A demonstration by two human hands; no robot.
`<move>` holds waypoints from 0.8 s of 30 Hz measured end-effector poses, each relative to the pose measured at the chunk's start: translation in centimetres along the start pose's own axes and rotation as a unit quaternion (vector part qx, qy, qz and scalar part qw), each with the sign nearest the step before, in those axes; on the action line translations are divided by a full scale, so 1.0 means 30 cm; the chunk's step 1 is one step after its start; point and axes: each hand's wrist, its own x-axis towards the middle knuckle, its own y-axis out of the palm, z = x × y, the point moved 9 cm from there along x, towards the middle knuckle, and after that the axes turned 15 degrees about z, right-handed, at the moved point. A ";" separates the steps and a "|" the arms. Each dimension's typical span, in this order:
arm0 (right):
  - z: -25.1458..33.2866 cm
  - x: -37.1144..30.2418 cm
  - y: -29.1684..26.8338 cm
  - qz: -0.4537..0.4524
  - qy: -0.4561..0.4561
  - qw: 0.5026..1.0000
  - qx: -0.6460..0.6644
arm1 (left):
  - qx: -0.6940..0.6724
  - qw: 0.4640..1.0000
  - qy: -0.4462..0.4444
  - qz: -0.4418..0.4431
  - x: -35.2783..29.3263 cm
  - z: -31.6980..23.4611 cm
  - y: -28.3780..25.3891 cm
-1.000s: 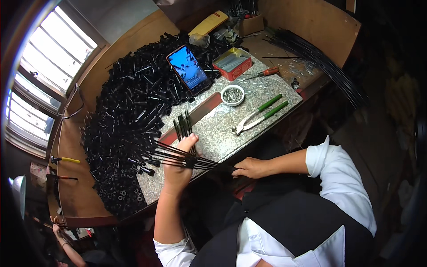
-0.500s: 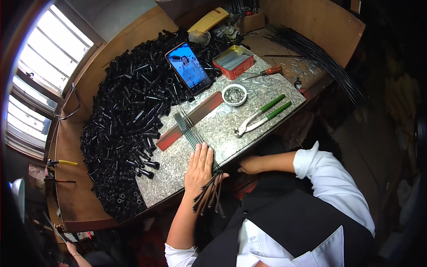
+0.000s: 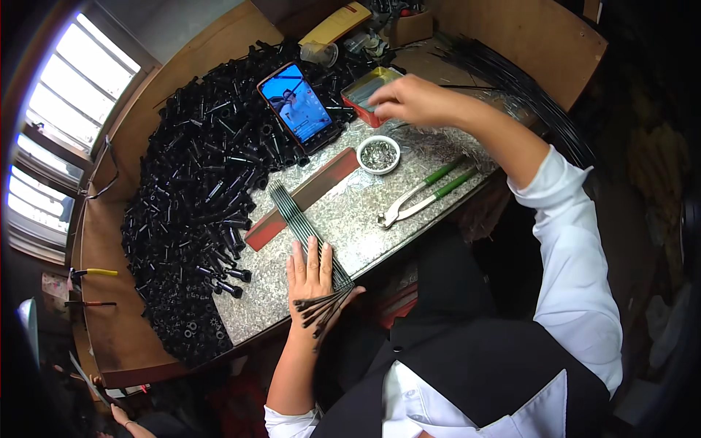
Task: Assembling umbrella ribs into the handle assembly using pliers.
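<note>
My left hand (image 3: 312, 281) rests at the near edge of the speckled worktop (image 3: 255, 306), fingers extended along a row of thin black rods (image 3: 293, 217). The rods pass between these fingers and my thumb, and their knobbed ends spread over my wrist. Their far ends lie across a reddish bar (image 3: 314, 196). My right hand (image 3: 409, 101) hangs over an open red tin (image 3: 363, 111) of thin silvery pieces; its fingers bend downward and are blurred, so any grip is unclear. Beside it stands a white bowl (image 3: 379, 155) of small metal parts. Green-handled pincers (image 3: 418, 197) lie nearer me.
Black tubular parts (image 3: 193, 182) are heaped along the left and back. A lit phone (image 3: 296, 107) leans on the heap. Long black rods (image 3: 522, 84) lie at the back right. Two hand tools (image 3: 95, 272) hang on the wooden rim at left.
My right hand has risen from below the table edge and reached over the red tin. My left hand stays on the rods; their knobbed ends have swung leftward across my wrist.
</note>
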 end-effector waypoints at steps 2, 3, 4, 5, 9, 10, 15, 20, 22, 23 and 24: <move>-0.135 0.073 -0.052 -0.031 0.081 0.991 -0.100 | -0.009 1.000 -0.003 0.005 0.008 -0.005 -0.010; -0.196 0.120 -0.048 -0.024 0.124 0.984 -0.123 | -0.015 1.000 -0.013 0.013 0.001 0.004 -0.012; -0.216 0.159 -0.043 -0.023 0.116 0.985 -0.123 | -0.013 1.000 -0.010 0.003 -0.004 0.007 -0.016; -0.253 0.181 -0.033 0.001 0.153 0.976 -0.157 | -0.013 1.000 -0.016 0.001 -0.004 0.010 -0.020; -0.333 0.232 -0.007 0.034 0.203 0.952 -0.228 | -0.044 0.999 -0.009 0.012 0.002 0.008 -0.027; -0.336 0.250 0.002 0.037 0.188 0.951 -0.241 | -0.049 0.999 -0.007 0.001 0.000 0.010 -0.026; -0.314 0.275 0.012 0.058 0.164 0.938 -0.301 | -0.063 0.998 -0.006 -0.022 -0.007 0.016 -0.038; -0.303 0.253 -0.002 0.043 0.133 0.933 -0.332 | -0.076 0.997 0.001 -0.027 -0.012 0.021 -0.044; -0.314 0.246 -0.014 0.034 0.151 0.933 -0.324 | -0.084 0.996 0.003 -0.024 -0.017 0.026 -0.043; -0.311 0.236 -0.016 0.035 0.150 0.933 -0.326 | -0.085 0.996 0.005 -0.026 -0.018 0.026 -0.041; -0.294 0.222 -0.029 0.008 0.136 0.930 -0.341 | -0.086 0.996 0.007 -0.027 -0.018 0.026 -0.040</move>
